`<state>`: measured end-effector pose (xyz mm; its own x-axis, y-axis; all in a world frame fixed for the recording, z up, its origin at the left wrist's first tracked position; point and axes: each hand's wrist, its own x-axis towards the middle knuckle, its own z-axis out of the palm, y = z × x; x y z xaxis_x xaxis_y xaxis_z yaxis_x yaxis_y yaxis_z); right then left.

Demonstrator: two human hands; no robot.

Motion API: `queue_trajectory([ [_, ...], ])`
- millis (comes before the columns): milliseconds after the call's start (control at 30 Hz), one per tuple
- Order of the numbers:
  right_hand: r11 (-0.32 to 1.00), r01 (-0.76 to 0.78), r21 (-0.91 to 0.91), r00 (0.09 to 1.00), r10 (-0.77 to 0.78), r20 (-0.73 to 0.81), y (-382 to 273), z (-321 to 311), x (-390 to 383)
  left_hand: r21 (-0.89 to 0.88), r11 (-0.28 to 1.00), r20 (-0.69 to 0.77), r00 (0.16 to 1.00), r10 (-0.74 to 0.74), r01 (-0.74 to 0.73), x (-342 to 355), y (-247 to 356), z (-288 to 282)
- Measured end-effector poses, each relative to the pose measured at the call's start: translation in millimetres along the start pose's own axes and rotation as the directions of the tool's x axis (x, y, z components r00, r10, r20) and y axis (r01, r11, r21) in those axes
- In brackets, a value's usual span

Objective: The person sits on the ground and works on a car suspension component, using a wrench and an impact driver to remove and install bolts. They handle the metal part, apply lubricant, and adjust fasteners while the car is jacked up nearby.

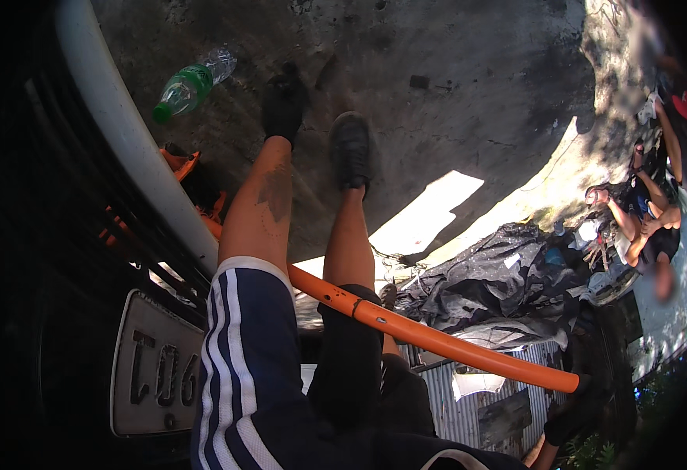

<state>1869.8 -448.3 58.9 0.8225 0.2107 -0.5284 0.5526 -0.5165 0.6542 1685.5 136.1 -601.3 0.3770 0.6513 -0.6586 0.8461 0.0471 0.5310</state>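
A long orange jack handle [437,345] slants from the left, passing in front of my leg, down to the lower right. My right hand [570,419], in a black glove and deep in shadow, is closed at its dark lower right end. Stretched forward over the concrete, my left hand [284,110] wears a black glove too; its fingers blur into the dark ground. A clear plastic bottle with a green label and cap [188,90] lies left of that hand. Orange jack parts [180,163] show beneath the vehicle's edge at the left.
A vehicle bumper [116,110] with a plate [155,368] fills the left. My shoe [351,149] stands beside my left arm. A dark crumpled tarp [484,274] lies to the right, and people [649,211] sit beyond it. A small dark block [419,81] rests on the concrete.
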Motion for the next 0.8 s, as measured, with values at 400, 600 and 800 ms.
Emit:
queue_trajectory([
  [400, 0.737, -0.307, 0.602, 0.944, 0.318, 0.093, -91.8, -24.5, 66.9, 0.161, 0.98, -0.306, 0.95, -0.065, 0.119, 34.7, -44.8, 51.1],
  [600, 0.613, -0.34, 0.713, 0.923, 0.362, 0.129, -111.0, -26.2, 74.9, 0.101, 0.995, -0.369, 0.929, 0.045, -0.009, 35.5, -46.6, 53.0],
  [800, 0.545, -0.351, 0.761, 0.911, 0.385, 0.145, -118.0, -31.6, 91.3, 0.263, 0.959, -0.179, 0.971, 0.156, -0.106, 55.0, -40.7, 36.2],
])
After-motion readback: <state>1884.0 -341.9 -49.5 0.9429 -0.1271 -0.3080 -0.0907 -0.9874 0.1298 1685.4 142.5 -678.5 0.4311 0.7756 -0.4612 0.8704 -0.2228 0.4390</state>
